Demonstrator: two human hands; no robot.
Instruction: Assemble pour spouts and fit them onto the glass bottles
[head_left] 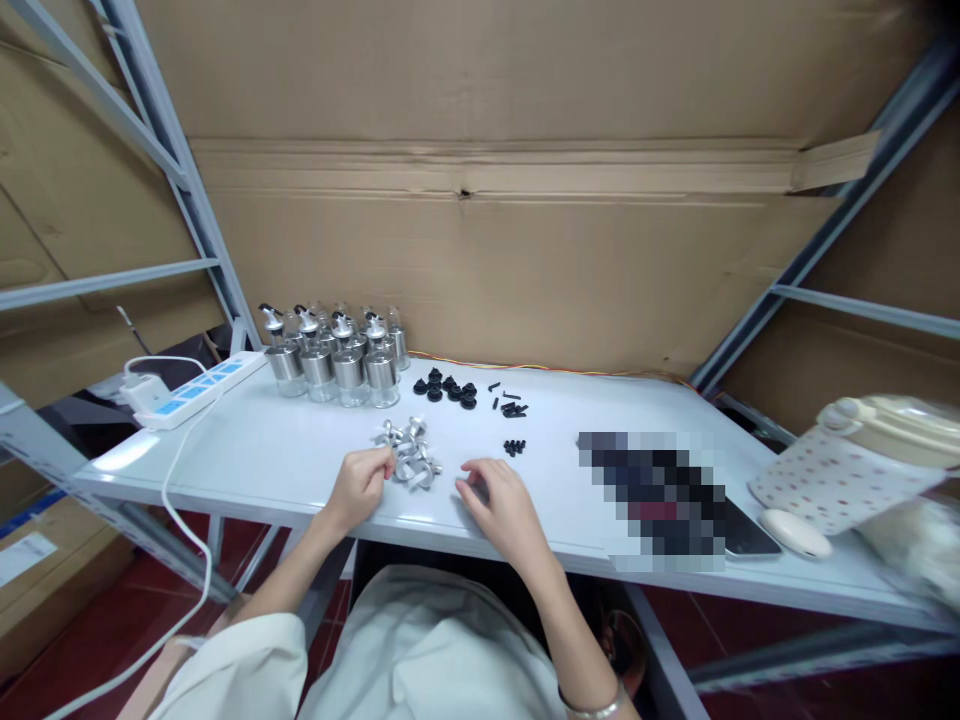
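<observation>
My left hand (364, 487) rests at the front of the white table with its fingers curled in. It touches or nearly touches a pile of silver metal pourer parts (411, 455); what it may hold is hidden. To the right of the pile, my right hand (499, 500) is above the table edge, thumb and fingers apart, with nothing visible between them. Behind the pile lie several black round stoppers (446, 388). Small black levers (514, 409) and a cluster of tiny black pieces (514, 447) sit farther right.
Glass bottles with steel sleeves (349, 370), the front ones with pourers, stand at the back left. A white power strip (199, 390) with a cable is at the left edge. To the right are a blurred-out patch, a phone (750, 530), a white oval object (796, 533) and a dotted container (840, 475).
</observation>
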